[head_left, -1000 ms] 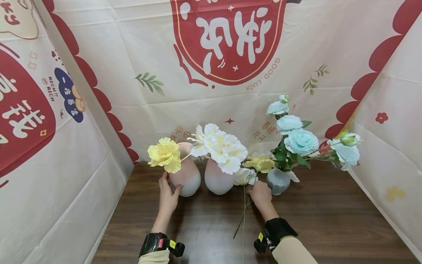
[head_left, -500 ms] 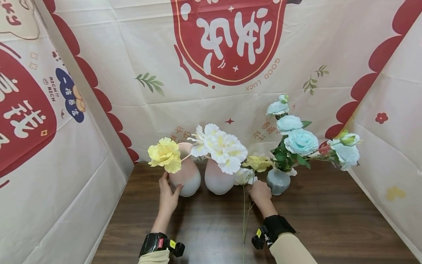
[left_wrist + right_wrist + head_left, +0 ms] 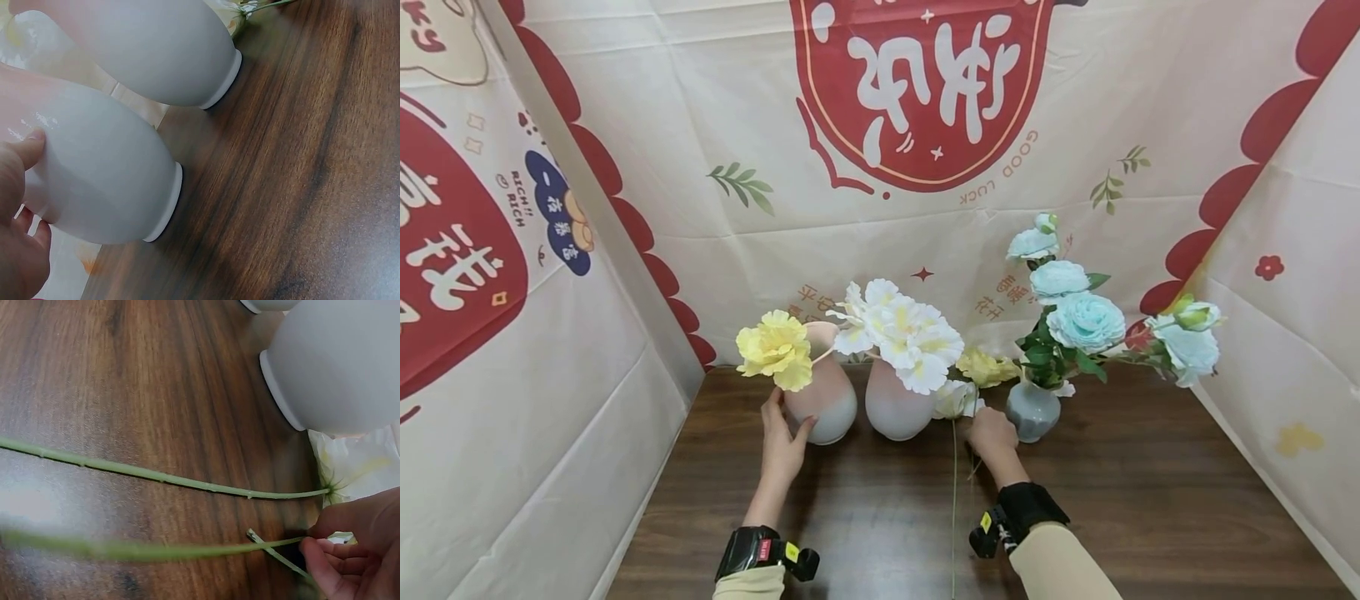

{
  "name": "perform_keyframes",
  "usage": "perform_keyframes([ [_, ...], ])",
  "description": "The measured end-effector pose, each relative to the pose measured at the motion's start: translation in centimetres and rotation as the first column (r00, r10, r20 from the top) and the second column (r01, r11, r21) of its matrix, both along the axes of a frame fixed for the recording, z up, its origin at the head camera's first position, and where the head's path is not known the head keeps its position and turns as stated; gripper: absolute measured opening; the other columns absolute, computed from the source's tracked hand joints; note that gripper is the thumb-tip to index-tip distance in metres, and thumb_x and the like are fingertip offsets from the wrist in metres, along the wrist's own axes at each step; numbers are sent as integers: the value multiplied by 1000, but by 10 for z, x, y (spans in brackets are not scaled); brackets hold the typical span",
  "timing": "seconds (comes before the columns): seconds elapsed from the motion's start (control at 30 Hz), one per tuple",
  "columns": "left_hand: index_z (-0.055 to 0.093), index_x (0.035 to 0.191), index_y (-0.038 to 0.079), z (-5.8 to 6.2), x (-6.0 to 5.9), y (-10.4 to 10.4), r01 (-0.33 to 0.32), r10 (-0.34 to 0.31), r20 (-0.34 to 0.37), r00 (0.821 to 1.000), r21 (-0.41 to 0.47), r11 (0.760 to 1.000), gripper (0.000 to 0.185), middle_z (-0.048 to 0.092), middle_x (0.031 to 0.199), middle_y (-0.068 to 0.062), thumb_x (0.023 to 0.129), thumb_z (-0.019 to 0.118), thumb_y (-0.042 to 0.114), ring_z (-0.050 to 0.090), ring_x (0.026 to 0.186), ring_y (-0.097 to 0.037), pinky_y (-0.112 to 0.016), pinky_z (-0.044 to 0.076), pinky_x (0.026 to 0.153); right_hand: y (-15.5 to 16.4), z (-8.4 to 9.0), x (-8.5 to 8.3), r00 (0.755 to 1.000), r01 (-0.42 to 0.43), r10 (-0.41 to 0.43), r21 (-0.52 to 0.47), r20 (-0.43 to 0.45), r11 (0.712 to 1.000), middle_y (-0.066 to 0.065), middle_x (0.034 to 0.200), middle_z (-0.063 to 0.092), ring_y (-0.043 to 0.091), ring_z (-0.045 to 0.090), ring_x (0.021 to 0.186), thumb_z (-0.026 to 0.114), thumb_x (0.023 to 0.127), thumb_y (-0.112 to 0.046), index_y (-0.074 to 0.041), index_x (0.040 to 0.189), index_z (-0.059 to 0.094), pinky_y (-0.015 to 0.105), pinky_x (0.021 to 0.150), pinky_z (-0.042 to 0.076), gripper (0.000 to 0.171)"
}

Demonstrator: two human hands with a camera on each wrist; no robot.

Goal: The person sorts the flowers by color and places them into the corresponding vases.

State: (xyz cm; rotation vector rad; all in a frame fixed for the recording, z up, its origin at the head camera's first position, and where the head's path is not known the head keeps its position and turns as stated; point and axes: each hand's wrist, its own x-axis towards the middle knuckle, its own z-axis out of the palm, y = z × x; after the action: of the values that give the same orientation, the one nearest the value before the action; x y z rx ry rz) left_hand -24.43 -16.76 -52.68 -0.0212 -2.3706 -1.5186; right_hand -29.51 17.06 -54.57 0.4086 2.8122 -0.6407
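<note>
My left hand [image 3: 782, 442] grips the lower side of the left pink-and-white vase [image 3: 823, 392], which holds a yellow flower [image 3: 775, 350]. In the left wrist view the thumb [image 3: 25, 150] lies against that vase [image 3: 100, 181]. My right hand [image 3: 992, 433] pinches a thin green stem [image 3: 156, 550] between the middle vase [image 3: 895, 404] and the small grey-blue vase [image 3: 1032, 410]. A pale yellow bloom [image 3: 985, 367] sits just above that hand. A second stem [image 3: 156, 476] with a white flower [image 3: 356, 465] lies on the wooden table [image 3: 1112, 500]. Both stems [image 3: 953, 492] run back towards me.
The middle vase carries white flowers [image 3: 910, 333]; the grey-blue vase carries light blue roses [image 3: 1086, 321] that lean out to the right. Printed cloth walls [image 3: 550, 333] close in the table on the left, back and right. Bare wood lies in front of the vases.
My right hand has shifted slightly left and away from me. The stems have swung from a slant to nearly straight towards me, and the pale yellow bloom has risen a little. My left hand has stayed put.
</note>
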Motion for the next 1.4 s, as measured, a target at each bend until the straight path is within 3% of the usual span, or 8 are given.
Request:
perform_keyframes([
  [0.13,17,154,-4,-2,-1,1,0,0,-3,1000,-5,1000,78,27,149,-29,95,65,9,34,141,-44,-56,34,114,3,-2,2,1000,9,-9,-8,-7,1000,19,86,69,30,64,70,66,88,-21,-2,78,66,38,54,48,22],
  [0.33,17,154,-4,-3,-3,2,-2,2,-7,1000,-6,1000,78,27,149,-29,95,66,9,35,140,-43,-56,34,114,9,-1,10,1000,2,-4,-63,-23,998,10,66,61,25,59,60,65,90,-26,-7,66,60,34,51,44,31],
  [0.53,17,154,-5,-2,-2,2,2,-2,-9,1000,-4,1000,78,27,149,-29,95,66,8,34,141,-44,-56,34,115,14,1,18,999,-7,-2,-192,-48,981,-1,48,50,15,50,47,62,90,-17,-12,53,52,27,49,37,38],
  [0.63,17,154,-5,-1,-2,1,3,-3,-11,1000,-2,1000,78,26,149,-29,95,66,9,33,142,-44,-57,33,115,16,2,21,995,-15,-10,-251,-96,968,5,61,63,13,56,52,60,86,-9,-5,62,63,26,52,43,25],
  [0.7,16,154,-5,-1,-1,1,4,-4,-12,1000,-4,1000,78,26,149,-30,95,66,9,33,141,-44,-57,33,115,17,2,23,992,-8,-31,-307,-122,952,15,83,72,17,65,61,60,87,-7,0,82,72,28,57,51,15],
  [0.8,16,154,-6,0,0,0,5,-5,-15,1000,-3,1000,79,26,149,-30,95,66,8,33,141,-45,-58,33,115,16,3,26,987,7,-67,-381,-143,925,25,109,70,24,72,72,62,90,-7,5,104,72,33,64,58,21],
  [1.1,15,154,-7,0,-1,-1,6,-6,-11,1000,0,1000,79,25,149,-30,95,65,7,32,142,-45,-57,33,115,10,13,36,966,1,-131,-505,-224,863,18,89,72,14,68,65,66,90,-6,3,97,68,31,63,60,12],
  [1.4,16,154,-5,0,-1,-1,6,-6,-20,1000,1,1000,79,26,148,-30,95,66,8,33,141,-45,-57,33,115,10,31,48,939,-42,-148,-532,-309,846,15,83,71,9,65,64,67,89,-3,6,97,67,24,61,56,11],
])
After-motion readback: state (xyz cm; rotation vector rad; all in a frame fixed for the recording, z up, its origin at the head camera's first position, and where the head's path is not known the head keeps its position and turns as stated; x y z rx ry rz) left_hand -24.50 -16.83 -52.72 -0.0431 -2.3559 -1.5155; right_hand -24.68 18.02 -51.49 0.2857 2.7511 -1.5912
